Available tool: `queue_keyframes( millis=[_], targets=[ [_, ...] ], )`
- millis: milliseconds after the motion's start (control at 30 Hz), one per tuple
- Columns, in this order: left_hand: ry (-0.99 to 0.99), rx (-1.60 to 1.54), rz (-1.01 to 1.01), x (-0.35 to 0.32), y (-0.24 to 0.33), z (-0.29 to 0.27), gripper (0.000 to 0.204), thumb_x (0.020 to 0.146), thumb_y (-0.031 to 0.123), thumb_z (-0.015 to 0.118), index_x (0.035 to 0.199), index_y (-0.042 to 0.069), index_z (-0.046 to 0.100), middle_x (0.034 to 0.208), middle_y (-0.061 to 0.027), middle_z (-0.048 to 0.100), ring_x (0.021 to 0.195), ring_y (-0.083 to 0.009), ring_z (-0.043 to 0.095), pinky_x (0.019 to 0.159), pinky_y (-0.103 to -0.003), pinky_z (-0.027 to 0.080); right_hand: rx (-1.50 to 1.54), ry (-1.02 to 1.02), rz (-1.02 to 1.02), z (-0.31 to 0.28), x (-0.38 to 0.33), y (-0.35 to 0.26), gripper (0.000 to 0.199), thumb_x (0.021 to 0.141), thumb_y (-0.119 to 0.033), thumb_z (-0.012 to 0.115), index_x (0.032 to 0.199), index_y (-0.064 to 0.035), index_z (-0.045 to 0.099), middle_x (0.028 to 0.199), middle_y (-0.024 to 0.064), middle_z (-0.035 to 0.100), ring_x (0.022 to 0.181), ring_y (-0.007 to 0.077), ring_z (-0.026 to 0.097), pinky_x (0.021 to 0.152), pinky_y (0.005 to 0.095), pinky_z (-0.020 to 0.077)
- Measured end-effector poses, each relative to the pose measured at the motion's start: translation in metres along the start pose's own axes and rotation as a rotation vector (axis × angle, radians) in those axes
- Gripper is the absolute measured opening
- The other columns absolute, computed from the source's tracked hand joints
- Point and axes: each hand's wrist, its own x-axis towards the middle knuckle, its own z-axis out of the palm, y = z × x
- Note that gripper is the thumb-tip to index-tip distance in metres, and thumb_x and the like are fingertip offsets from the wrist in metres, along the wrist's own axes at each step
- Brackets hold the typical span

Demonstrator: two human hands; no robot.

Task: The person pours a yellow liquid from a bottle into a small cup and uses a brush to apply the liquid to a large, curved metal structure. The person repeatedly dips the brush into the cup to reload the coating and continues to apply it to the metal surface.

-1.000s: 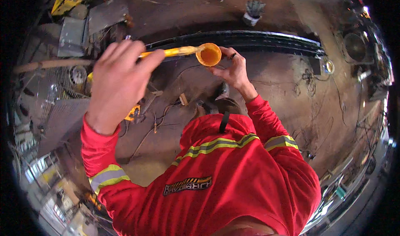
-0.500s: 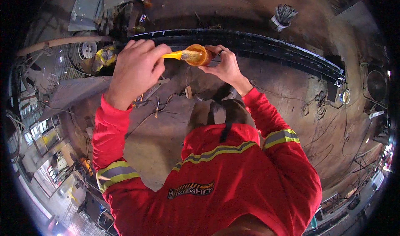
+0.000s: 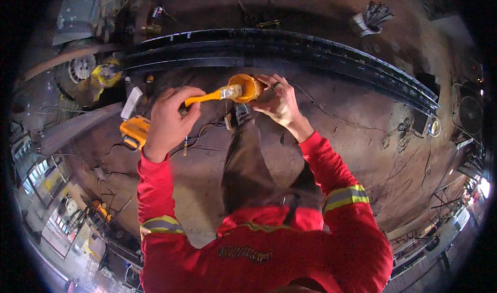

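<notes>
My left hand is closed round the yellow handle of a paintbrush. The brush's bristles reach into the mouth of a small orange cup, against its inner wall. My right hand grips that cup from its right side, thumb below and fingers above, with the opening tilted toward me. Both hands are held up in front of me, short of a long black steel beam that lies across the floor. What the cup contains cannot be made out.
A yellow-and-black tool or case is on the floor beside my left hand. Farther left lies a yellow-and-black object near a pale reel. A white bucket of rods stands beyond the beam. Cables trail over the floor at right.
My left hand has moved down and the brush now slants up toward the cup. The cup has come slightly lower. My view has shifted and a leg shows stepping forward.
</notes>
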Motion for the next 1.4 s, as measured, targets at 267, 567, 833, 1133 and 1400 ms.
queue_keyframes(
  millis=[267, 567, 833, 1133, 1400],
  targets=[
    [0.079, 0.018, -0.057, 0.029, -0.153, 0.156, 0.021, 0.077, 0.0, 0.064, 0.097, 0.003, 0.066, 0.094, -0.0125, 0.067, 0.088, -0.0293, 0.064, 0.079, -0.034, 0.049, 0.054, 0.047, -0.004, 0.134, -0.035, 0.198, 0.068, 0.054, -0.019, 0.087, 0.116, -0.0095, 0.061, 0.101, 0.0117, 0.063, 0.087, 0.032, 0.061, 0.076, 0.04, 0.0492],
    [0.257, 0.202, -0.084, 0.009, -0.243, 0.309, 0.023, 0.075, 0.0, 0.07, 0.098, 0.002, 0.066, 0.09, -0.0117, 0.066, 0.085, -0.0249, 0.062, 0.079, -0.032, 0.047, -0.083, 0.062, -0.058, 0.221, -0.07, 0.332, 0.061, 0.057, -0.018, 0.084, 0.113, -0.0072, 0.063, 0.093, 0.0096, 0.064, 0.08, 0.0272, 0.061, 0.073, 0.0353, 0.0519],
    [0.471, 0.081, 0.039, -0.014, -0.299, 0.352, 0.018, 0.08, 0.002, 0.069, 0.098, 0.001, 0.065, 0.09, -0.0113, 0.066, 0.084, -0.0216, 0.063, 0.077, -0.03, 0.048, -0.03, 0.178, -0.229, 0.249, -0.06, 0.35, 0.058, 0.058, -0.019, 0.083, 0.112, -0.0058, 0.064, 0.095, 0.0102, 0.065, 0.073, 0.0245, 0.061, 0.066, 0.0317, 0.0517],
    [0.473, -0.031, 0.059, -0.03, -0.313, 0.324, 0.019, 0.082, 0.006, 0.069, 0.1, 0.0, 0.064, 0.093, -0.0085, 0.066, 0.088, -0.0152, 0.061, 0.08, -0.026, 0.046, 0.084, 0.153, -0.103, 0.252, -0.065, 0.32, 0.056, 0.06, -0.024, 0.083, 0.109, -0.0029, 0.065, 0.103, 0.0144, 0.066, 0.093, 0.0297, 0.065, 0.084, 0.0354, 0.0519],
    [0.451, -0.173, -0.026, -0.034, -0.342, 0.337, 0.019, 0.084, 0.004, 0.066, 0.103, 0.001, 0.064, 0.098, -0.004, 0.063, 0.095, -0.0123, 0.057, 0.087, -0.026, 0.043, 0.046, 0.186, -0.14, 0.267, -0.065, 0.327, 0.063, 0.059, -0.027, 0.086, 0.111, 0.0006, 0.065, 0.093, 0.0115, 0.068, 0.079, 0.0174, 0.064, 0.073, 0.0284, 0.0511]
  ],
)
